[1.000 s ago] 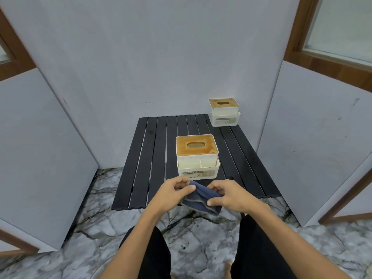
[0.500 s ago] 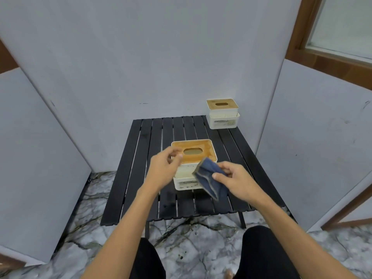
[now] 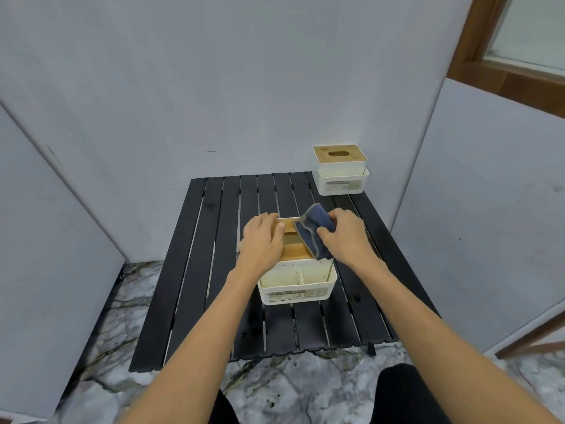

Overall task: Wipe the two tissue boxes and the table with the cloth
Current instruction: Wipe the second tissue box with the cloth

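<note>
A white tissue box with a wooden lid (image 3: 298,281) stands in the middle of the black slatted table (image 3: 201,270). My left hand (image 3: 263,240) rests on the left side of its lid, fingers laid over the top. My right hand (image 3: 344,237) pinches a folded dark blue cloth (image 3: 313,234) and holds it against the right part of the lid. A second white tissue box with a wooden lid (image 3: 341,169) stands at the table's far right corner, untouched.
Grey panels wall in the table at the back, left and right. A wooden window frame (image 3: 477,56) is at the upper right. The floor around the table is marble (image 3: 290,390). My dark-trousered knees show at the bottom edge.
Both hands moved forward from in front of the table onto the near box. The left hand let go of the cloth and settled on the lid; the right hand brought the cloth onto it.
</note>
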### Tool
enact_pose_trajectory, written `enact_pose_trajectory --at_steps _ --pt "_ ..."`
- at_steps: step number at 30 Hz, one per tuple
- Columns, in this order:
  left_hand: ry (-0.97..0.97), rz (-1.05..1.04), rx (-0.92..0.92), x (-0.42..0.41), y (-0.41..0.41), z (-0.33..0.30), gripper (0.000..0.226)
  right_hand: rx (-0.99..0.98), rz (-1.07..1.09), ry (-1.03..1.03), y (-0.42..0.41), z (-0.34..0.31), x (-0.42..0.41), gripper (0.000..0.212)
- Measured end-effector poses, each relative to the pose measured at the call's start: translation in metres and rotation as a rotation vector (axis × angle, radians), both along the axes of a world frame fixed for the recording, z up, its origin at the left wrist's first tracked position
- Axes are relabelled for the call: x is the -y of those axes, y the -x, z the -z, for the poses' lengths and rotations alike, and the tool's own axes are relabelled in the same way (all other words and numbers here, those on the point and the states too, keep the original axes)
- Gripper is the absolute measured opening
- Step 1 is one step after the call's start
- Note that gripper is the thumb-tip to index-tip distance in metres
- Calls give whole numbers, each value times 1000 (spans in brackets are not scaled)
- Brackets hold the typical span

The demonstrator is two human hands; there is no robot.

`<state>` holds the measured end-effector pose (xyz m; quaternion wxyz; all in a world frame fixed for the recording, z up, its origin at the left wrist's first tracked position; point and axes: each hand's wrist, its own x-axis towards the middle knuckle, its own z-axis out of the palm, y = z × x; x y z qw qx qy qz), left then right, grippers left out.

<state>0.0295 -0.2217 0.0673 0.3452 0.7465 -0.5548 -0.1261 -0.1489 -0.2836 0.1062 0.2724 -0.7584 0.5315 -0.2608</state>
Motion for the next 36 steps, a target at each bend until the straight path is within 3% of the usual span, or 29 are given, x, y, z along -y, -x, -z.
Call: enact_pose_trajectory --at_steps 5,9,17,21,25,31,36 --pt "10 -23 3 -5 3 12 46 -45 16 50 7 12 -7 39" --pt "27 -27 50 -11 6 13 46 -71 -64 220 4 18 -20 60" --pt "-1 27 76 -25 3 13 51 -284 -286 271 -1 30 -30 61" --pt "-83 16 135 -26 4 7 54 -315 -292 306 6 32 -50 54" --pt "-21 29 156 -28 6 12 57 -353 -222 295 7 34 -69 59" --pt "-8 143 81 -37 4 10 95 -306 -239 200 -3 29 -50 57" --pt "-170 262 239 -41 -6 2 131 -237 -266 164 4 26 -46 55"
